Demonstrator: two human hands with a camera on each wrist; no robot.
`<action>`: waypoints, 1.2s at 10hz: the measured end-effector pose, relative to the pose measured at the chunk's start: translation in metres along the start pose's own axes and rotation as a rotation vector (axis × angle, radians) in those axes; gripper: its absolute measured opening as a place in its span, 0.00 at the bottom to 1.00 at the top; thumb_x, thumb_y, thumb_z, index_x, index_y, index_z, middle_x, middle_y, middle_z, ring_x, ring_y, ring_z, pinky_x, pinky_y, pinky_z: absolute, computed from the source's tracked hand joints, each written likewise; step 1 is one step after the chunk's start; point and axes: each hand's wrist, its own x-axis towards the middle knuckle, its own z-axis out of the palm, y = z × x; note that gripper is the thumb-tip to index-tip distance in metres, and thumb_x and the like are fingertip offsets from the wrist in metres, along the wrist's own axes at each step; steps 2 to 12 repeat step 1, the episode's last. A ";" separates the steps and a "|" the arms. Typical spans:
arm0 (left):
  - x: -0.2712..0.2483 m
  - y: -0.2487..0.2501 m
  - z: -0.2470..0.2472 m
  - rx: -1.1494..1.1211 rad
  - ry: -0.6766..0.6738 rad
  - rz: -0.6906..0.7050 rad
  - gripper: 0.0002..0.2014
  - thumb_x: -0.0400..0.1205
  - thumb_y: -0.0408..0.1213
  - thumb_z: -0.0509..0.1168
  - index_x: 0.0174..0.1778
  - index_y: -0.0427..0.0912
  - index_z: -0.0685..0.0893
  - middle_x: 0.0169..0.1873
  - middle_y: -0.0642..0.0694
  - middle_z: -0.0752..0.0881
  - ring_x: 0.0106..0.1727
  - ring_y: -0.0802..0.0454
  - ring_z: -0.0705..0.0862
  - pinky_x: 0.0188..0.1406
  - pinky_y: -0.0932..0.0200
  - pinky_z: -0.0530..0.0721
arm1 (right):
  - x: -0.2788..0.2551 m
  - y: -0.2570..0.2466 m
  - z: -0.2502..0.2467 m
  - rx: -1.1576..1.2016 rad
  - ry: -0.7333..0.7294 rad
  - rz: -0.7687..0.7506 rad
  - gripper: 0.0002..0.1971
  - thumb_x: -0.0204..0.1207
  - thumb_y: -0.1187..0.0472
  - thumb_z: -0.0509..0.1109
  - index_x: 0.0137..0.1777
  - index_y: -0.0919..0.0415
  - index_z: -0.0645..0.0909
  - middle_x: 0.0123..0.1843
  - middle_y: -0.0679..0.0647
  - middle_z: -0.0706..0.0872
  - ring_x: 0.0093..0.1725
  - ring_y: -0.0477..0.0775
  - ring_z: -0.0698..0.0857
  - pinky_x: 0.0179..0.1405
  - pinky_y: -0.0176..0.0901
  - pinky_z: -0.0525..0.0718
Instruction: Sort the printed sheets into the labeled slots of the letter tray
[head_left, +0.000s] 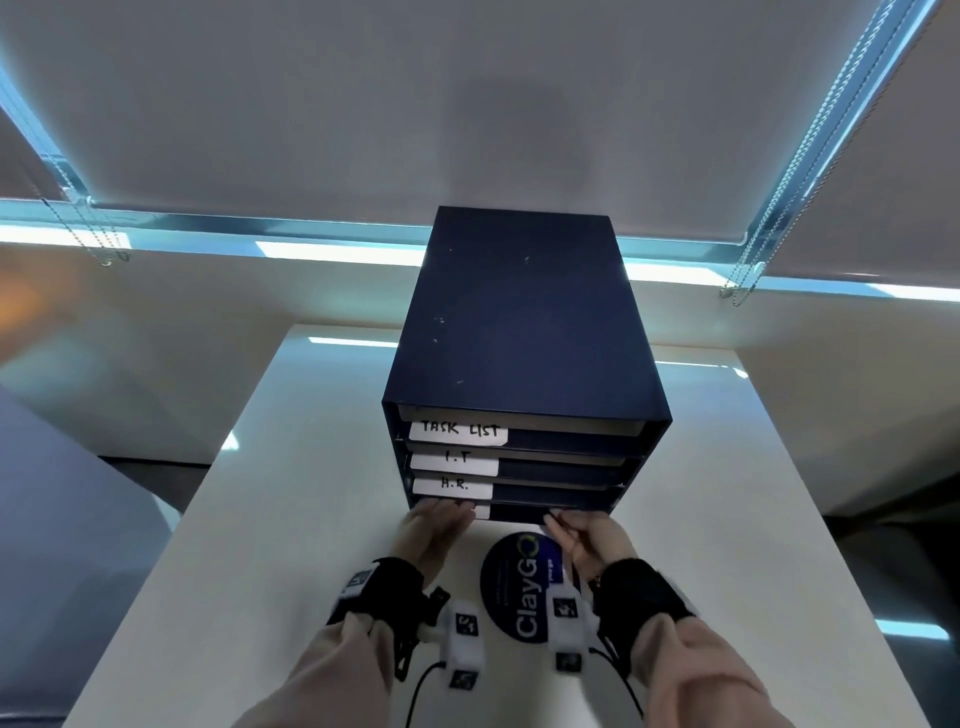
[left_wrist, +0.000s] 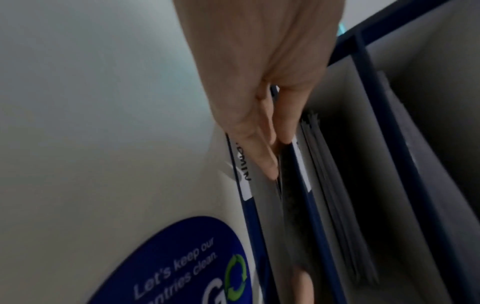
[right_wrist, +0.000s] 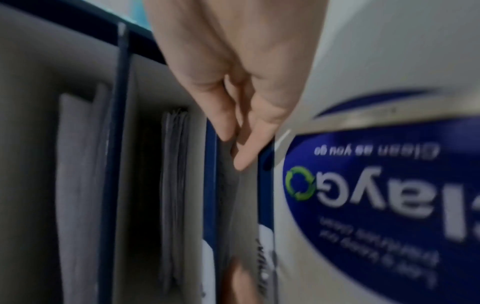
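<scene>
A dark blue letter tray (head_left: 519, 322) stands on the white table, its slots labelled TASK LIST (head_left: 457, 430), I.T (head_left: 454, 460) and H.R. (head_left: 452, 486). My left hand (head_left: 441, 519) covers most of the bottom label, which reads ADMIN (left_wrist: 244, 170) in the left wrist view. Both hands are at the mouth of the bottom slot. The left hand (left_wrist: 275, 160) has straight fingers lying on a pale sheet (left_wrist: 265, 201) that reaches into that slot. My right hand (head_left: 576, 530) presses the same sheet (right_wrist: 242, 205) with straight fingers (right_wrist: 241, 160). The slot above holds several sheets (left_wrist: 332, 185).
A round blue ClayGo sticker (head_left: 519, 587) lies on the table (head_left: 291, 519) between my wrists. Window blinds with bead cords (head_left: 779, 197) hang behind the tray. The table's side edges drop off left and right.
</scene>
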 end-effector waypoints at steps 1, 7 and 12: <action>0.004 -0.003 0.006 0.100 -0.013 -0.047 0.16 0.83 0.19 0.54 0.32 0.36 0.77 0.28 0.42 0.82 0.46 0.41 0.85 0.48 0.42 0.88 | 0.000 0.004 0.016 0.094 -0.046 -0.006 0.16 0.79 0.84 0.50 0.53 0.69 0.75 0.44 0.64 0.81 0.45 0.62 0.82 0.40 0.55 0.90; 0.004 -0.003 0.006 0.100 -0.013 -0.047 0.16 0.83 0.19 0.54 0.32 0.36 0.77 0.28 0.42 0.82 0.46 0.41 0.85 0.48 0.42 0.88 | 0.000 0.004 0.016 0.094 -0.046 -0.006 0.16 0.79 0.84 0.50 0.53 0.69 0.75 0.44 0.64 0.81 0.45 0.62 0.82 0.40 0.55 0.90; 0.004 -0.003 0.006 0.100 -0.013 -0.047 0.16 0.83 0.19 0.54 0.32 0.36 0.77 0.28 0.42 0.82 0.46 0.41 0.85 0.48 0.42 0.88 | 0.000 0.004 0.016 0.094 -0.046 -0.006 0.16 0.79 0.84 0.50 0.53 0.69 0.75 0.44 0.64 0.81 0.45 0.62 0.82 0.40 0.55 0.90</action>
